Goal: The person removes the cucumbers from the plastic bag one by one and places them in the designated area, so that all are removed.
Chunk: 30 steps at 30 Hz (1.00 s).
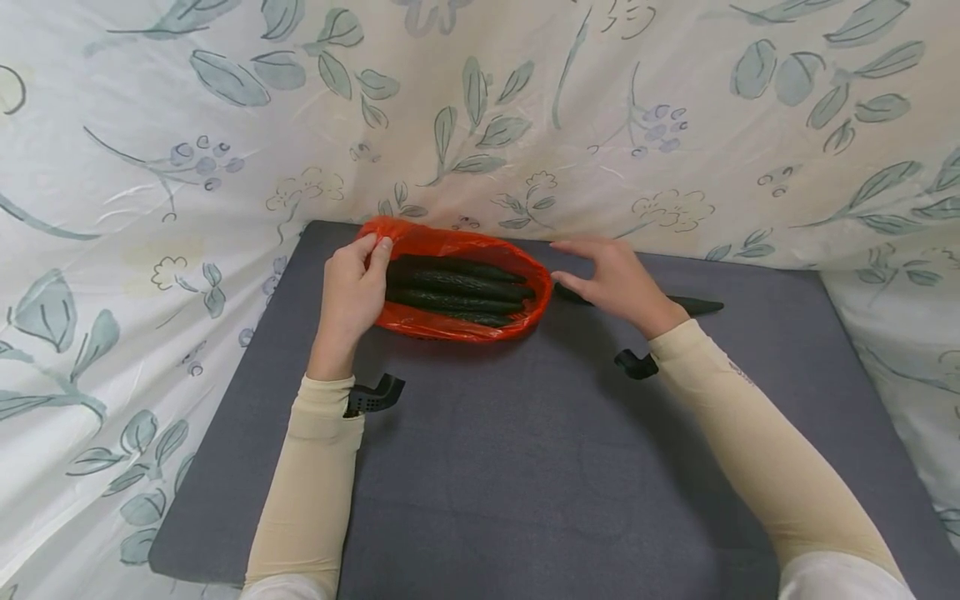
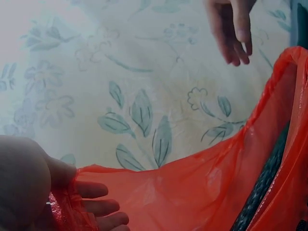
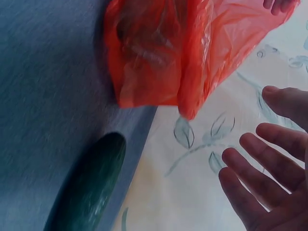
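A red plastic bag (image 1: 442,242) lies on its side with its mouth spread, and several dark green cucumbers (image 1: 465,289) are inside it. My left hand (image 1: 351,283) pinches the bag's rim at the left end between thumb and fingers; in the left wrist view, the red film (image 2: 183,202) runs taut from that hand. Just off the bag's right end hovers my right hand (image 1: 618,282), its fingers apart and holding nothing. Under and behind it, one more cucumber (image 1: 696,306) lies on the table, partly hidden in the head view; the right wrist view shows its rounded end (image 3: 96,180).
The dark grey table (image 1: 540,467) reaches back to a hanging cloth (image 1: 480,125) with a leaf and flower print. This cloth also drapes along both sides. Black wrist mounts (image 1: 375,395) sit on both forearms.
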Each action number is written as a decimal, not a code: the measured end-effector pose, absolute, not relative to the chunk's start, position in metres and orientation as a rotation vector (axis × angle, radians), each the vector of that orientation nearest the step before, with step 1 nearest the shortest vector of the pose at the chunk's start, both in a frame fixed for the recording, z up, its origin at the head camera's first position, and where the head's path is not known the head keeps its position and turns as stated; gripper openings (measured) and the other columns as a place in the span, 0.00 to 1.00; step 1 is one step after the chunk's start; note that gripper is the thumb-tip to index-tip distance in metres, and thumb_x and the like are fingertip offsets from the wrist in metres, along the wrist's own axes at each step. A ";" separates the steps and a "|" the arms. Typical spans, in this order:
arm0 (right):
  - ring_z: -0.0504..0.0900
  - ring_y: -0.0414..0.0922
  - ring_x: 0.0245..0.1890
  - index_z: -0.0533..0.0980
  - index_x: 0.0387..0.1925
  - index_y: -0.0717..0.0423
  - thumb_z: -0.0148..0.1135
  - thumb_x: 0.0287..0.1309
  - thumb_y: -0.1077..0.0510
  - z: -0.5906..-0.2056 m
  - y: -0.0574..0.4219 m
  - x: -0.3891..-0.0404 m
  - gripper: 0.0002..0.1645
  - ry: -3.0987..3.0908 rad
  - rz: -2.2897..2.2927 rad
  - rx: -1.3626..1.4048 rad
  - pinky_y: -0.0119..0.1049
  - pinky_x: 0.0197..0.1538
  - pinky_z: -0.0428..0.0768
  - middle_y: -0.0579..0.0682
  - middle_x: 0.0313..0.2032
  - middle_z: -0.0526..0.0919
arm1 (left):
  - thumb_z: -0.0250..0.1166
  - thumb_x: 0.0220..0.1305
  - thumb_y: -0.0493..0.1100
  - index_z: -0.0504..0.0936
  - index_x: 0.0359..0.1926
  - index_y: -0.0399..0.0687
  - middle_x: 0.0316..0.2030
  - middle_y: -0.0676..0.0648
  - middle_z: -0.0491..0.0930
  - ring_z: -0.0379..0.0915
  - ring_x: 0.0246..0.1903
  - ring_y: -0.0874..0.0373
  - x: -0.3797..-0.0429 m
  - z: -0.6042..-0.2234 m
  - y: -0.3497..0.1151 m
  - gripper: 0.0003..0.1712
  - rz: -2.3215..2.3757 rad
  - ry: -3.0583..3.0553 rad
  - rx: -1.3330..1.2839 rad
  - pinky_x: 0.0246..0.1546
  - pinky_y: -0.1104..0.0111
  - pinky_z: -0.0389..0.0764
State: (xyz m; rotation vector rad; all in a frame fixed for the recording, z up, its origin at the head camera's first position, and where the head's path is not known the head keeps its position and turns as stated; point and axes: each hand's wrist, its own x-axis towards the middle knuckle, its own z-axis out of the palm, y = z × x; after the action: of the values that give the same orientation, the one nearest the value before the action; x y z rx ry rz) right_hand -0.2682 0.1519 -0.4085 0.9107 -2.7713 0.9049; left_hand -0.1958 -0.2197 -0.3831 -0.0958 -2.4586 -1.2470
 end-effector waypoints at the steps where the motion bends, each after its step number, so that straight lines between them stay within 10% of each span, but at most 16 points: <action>1: 0.80 0.56 0.68 0.80 0.71 0.56 0.76 0.70 0.53 -0.408 0.149 -0.269 0.32 -2.775 0.906 0.919 0.61 0.70 0.77 0.55 0.67 0.83 | 0.55 0.87 0.48 0.81 0.37 0.36 0.21 0.43 0.63 0.59 0.21 0.48 -0.196 -0.383 -0.220 0.21 -1.245 -2.458 -0.095 0.22 0.62 0.59; 6: 0.80 0.56 0.68 0.80 0.72 0.56 0.76 0.70 0.52 -0.409 0.133 -0.273 0.32 -2.796 0.887 0.966 0.60 0.70 0.78 0.55 0.68 0.82 | 0.55 0.87 0.47 0.83 0.41 0.33 0.24 0.37 0.70 0.67 0.23 0.44 -0.195 -0.383 -0.220 0.22 -1.276 -2.478 -0.100 0.25 0.63 0.67; 9: 0.81 0.57 0.67 0.79 0.72 0.57 0.75 0.71 0.52 -0.410 0.125 -0.276 0.32 -2.807 0.895 1.001 0.60 0.69 0.78 0.56 0.68 0.82 | 0.55 0.87 0.46 0.86 0.54 0.30 0.40 0.33 0.86 0.87 0.40 0.42 -0.195 -0.382 -0.220 0.22 -1.352 -2.488 -0.106 0.51 0.64 0.86; 12: 0.81 0.58 0.65 0.79 0.71 0.59 0.75 0.71 0.54 -0.410 0.118 -0.278 0.32 -2.812 0.914 1.039 0.60 0.68 0.79 0.58 0.66 0.83 | 0.55 0.87 0.44 0.83 0.66 0.31 0.56 0.34 0.87 0.86 0.57 0.41 -0.195 -0.382 -0.219 0.22 -1.406 -2.485 -0.106 0.66 0.51 0.80; 30: 0.79 0.55 0.68 0.79 0.71 0.61 0.76 0.70 0.53 -0.415 0.075 -0.291 0.33 -2.926 0.862 1.097 0.53 0.72 0.77 0.56 0.67 0.83 | 0.55 0.87 0.43 0.87 0.56 0.30 0.47 0.40 0.91 0.90 0.45 0.48 -0.198 -0.382 -0.219 0.20 -1.494 -2.441 -0.192 0.52 0.62 0.89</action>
State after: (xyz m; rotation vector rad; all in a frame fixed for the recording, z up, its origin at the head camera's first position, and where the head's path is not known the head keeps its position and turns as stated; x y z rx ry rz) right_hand -0.2908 0.0752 -0.4151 1.0965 -2.9263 0.8616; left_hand -0.1982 -0.2190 -0.3825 -0.1923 -2.4406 -1.4940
